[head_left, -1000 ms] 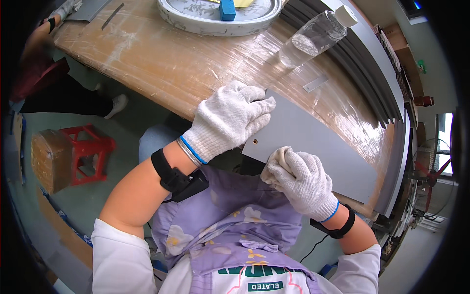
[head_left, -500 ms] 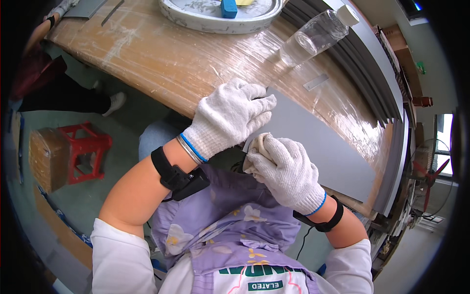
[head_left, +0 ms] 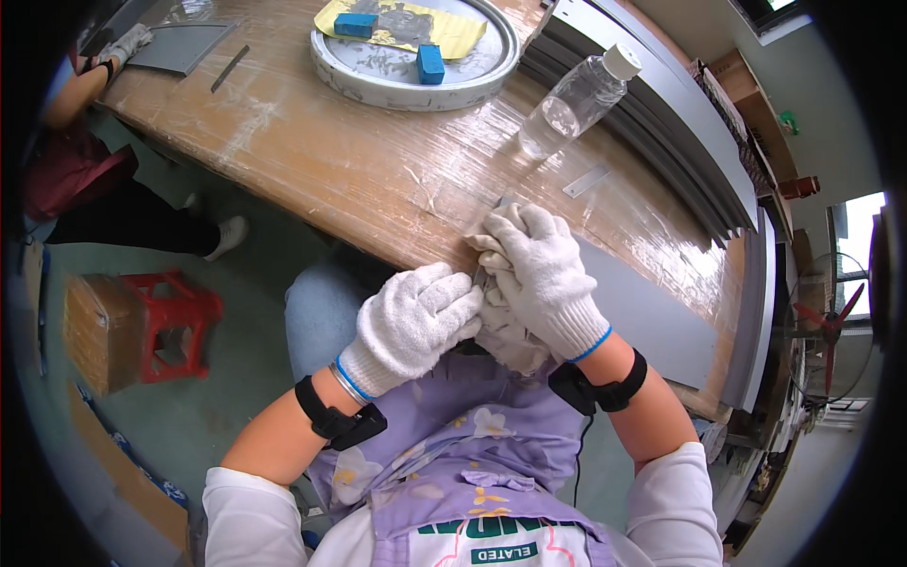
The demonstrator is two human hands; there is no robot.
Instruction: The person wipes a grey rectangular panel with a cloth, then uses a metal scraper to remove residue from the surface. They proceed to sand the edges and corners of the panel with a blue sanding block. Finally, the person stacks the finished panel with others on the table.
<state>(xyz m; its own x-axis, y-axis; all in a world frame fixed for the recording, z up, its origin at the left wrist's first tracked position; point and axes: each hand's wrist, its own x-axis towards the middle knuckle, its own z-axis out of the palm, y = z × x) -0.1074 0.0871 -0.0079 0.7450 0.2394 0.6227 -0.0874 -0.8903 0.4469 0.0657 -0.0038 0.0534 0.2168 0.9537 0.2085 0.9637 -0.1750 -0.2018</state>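
The grey panel [head_left: 652, 321] lies on the wrapped table [head_left: 312, 180] at its near edge, in front of the person; its left end is mostly covered by the hands. At this end is a whitish cloth [head_left: 487, 241], bunched up. The right hand [head_left: 543, 265], in a white knitted glove, is half closed, with its fingers bent over the cloth and holding it at the panel's left end. The left hand [head_left: 416, 317], gloved likewise, is just to the left of the panel, its fingers close together and slightly curved. Its fingertips come near the cloth, but I cannot tell whether they grip anything.

Just beyond the panel lies a small metal plate [head_left: 587, 180]. Farther behind the panel stands a clear bottle [head_left: 572, 109] with white cap, partly filled. Long dark grey strips [head_left: 642, 123] are stacked beyond the panel too. Well behind the panel and to its left, a round whitish tray [head_left: 378, 93] carries a yellow sheet [head_left: 463, 38] and two blue blocks [head_left: 430, 64]. Far left of the panel, on the floor, is a red stool [head_left: 179, 321].
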